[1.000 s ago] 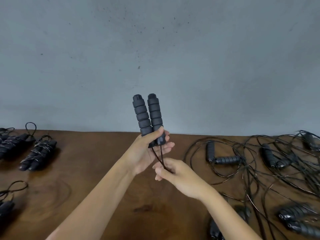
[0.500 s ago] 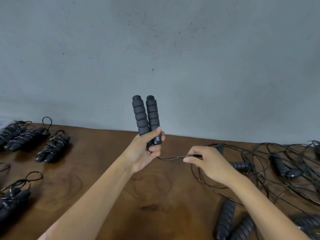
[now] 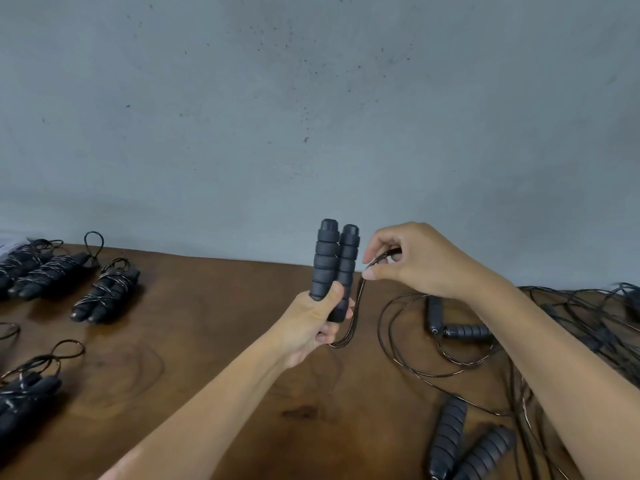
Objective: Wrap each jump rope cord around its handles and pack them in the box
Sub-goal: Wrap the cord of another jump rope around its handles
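My left hand [image 3: 311,327] grips the lower ends of two black ribbed jump rope handles [image 3: 332,265], held upright side by side above the table. Their thin dark cord [image 3: 353,313] loops out below my left fingers and rises to my right hand [image 3: 415,261], which pinches it between thumb and fingers just right of the handle tops. No box is in view.
Several wrapped rope bundles [image 3: 107,292] lie on the left of the brown wooden table [image 3: 207,341]. Loose handles [image 3: 464,330] and tangled cords [image 3: 588,327] cover the right side, with two more handles [image 3: 464,441] near the front right. A grey wall stands behind.
My right hand, pinching the cord, has swung from below the handles out to the right and then up beside their tops. The view has shifted, showing more of the wrapped bundles on the left.
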`<action>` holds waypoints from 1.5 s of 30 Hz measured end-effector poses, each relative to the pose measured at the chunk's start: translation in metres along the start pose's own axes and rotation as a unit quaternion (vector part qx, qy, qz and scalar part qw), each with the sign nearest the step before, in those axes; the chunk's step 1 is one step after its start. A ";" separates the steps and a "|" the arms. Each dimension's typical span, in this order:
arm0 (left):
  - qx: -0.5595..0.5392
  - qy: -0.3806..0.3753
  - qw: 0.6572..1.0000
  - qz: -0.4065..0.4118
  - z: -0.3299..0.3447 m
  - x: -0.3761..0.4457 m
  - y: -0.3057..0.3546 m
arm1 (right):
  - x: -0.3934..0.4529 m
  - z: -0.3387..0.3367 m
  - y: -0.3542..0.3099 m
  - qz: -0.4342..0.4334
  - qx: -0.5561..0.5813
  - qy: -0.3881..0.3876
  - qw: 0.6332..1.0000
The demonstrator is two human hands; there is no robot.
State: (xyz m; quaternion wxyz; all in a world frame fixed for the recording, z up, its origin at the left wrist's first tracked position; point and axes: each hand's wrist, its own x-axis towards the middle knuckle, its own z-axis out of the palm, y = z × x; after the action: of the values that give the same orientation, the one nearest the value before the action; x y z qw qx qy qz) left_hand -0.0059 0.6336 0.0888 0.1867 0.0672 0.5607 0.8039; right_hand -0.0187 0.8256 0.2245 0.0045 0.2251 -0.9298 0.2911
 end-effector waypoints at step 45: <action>-0.023 -0.015 0.997 0.066 0.029 -0.031 0.000 | 0.022 0.039 0.038 -0.017 0.055 -0.241 0.969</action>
State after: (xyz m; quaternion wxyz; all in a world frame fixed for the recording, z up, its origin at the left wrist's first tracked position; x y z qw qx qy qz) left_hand 0.0322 0.6475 0.1027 0.1427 0.1119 0.5338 0.8259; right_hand -0.0493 0.8226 0.1744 -0.2271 0.3038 -0.8822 0.2791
